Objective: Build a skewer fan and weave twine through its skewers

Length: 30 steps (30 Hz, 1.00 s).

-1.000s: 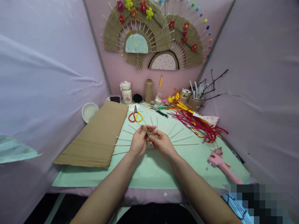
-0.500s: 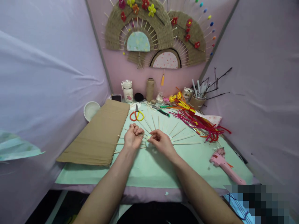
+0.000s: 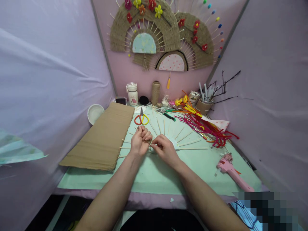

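Observation:
A half-circle of thin wooden sticks (image 3: 190,136) fans out on the pale green tabletop, joined at a light green patterned centre piece (image 3: 176,145) that my hands largely cover. My left hand (image 3: 141,140) is curled closed over the left side of the fan, palm side partly up. Close beside it, my right hand (image 3: 165,147) pinches thumb and fingers together over the centre piece. The fingertips of both hands nearly meet. Whatever lies in the fingers is too small or hidden to make out.
Cardboard (image 3: 103,138) lies left, with red-and-yellow-handled scissors (image 3: 141,118) behind my left hand. Toward the back stand a twine spool (image 3: 156,92) and a white bottle (image 3: 132,95). Coloured pipe cleaners (image 3: 204,123) and a pink glue gun (image 3: 232,170) lie right. Finished fans (image 3: 144,22) hang on the wall.
My left hand has curled tighter and shifted slightly right, closer to the right hand's fingertips. The right hand stays pinched near the fan's centre. The whole view has shifted slightly.

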Tool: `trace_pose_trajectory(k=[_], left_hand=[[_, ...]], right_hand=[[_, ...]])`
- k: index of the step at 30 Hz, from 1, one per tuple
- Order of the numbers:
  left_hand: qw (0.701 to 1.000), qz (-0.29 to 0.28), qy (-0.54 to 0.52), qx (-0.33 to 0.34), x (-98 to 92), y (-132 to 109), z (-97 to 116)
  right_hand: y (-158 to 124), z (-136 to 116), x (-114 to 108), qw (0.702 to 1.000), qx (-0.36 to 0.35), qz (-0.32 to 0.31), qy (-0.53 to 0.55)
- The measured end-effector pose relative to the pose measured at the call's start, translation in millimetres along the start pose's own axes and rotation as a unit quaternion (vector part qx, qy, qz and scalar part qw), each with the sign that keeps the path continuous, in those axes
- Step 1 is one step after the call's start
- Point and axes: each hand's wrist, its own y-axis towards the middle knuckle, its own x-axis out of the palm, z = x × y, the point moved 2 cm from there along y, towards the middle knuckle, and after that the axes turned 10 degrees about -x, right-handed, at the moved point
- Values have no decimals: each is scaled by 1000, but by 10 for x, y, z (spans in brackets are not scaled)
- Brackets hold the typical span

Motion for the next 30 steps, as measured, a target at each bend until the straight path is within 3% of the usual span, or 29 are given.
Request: trace_pose_trajectory(k=[4,8,11,17,23,30], left_hand=[[998,-40,24,-31,24,-31,21],[988,-108,91,-66,110,-101,-49],[979,-125,124,-104,152,-135,-119],[965,-117,211,-101,119,-116,-214],[933,-77,349,-40,43,-64,-315],[901,-52,429,-16,109,-100,-299]], right_hand=[[18,14,-66,998,25,17,54],[35,41,-184,987,49,109,108],[42,36,-244,982,33,152,106],[41,-36,-288,983,-9,178,51],[54,-20,-295,984,12,177,25],[51,57,-293,984,34,173,-5]])
